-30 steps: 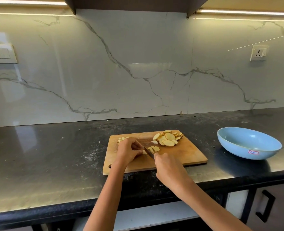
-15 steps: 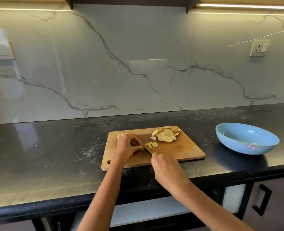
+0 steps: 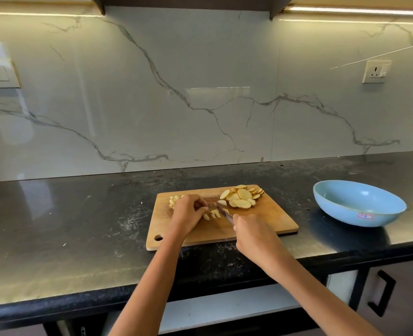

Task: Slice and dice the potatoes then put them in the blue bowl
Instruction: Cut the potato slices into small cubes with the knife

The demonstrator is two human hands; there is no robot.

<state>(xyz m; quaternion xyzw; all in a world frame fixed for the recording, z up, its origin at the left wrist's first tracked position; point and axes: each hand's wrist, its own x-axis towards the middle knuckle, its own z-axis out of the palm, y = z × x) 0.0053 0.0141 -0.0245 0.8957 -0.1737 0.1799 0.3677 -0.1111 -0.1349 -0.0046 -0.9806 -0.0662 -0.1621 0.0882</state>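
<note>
My knife (image 3: 223, 212) has come down across the small stack of slices in the middle of the wooden cutting board (image 3: 268, 221), and what was a pair of half-rounds a second ago now lies as short strips (image 3: 212, 214) fanned out just beside my left hand (image 3: 188, 212) — so this cut has gone through, and the dicing is under way rather than finished. My left hand is curled over the work, fingertips pressing down on the pieces beside the blade; my right hand (image 3: 254, 236) is wrapped tight around the knife's handle, with the blade angled away from me toward the far left. Compared with the earlier views, the strips have spread apart and the blade sits slightly farther along the stack, while both hands keep nearly the same posture. The pile of uncut potato slices (image 3: 241, 197) waits untouched at the board's far right corner, and a small heap of diced bits (image 3: 175, 198) lies at the far left, behind my left hand. The blue bowl (image 3: 360, 209) stands well apart to the right on the black countertop (image 3: 79, 214), with no potato in it that I can see — most of the job, I judge, lies ahead.
</note>
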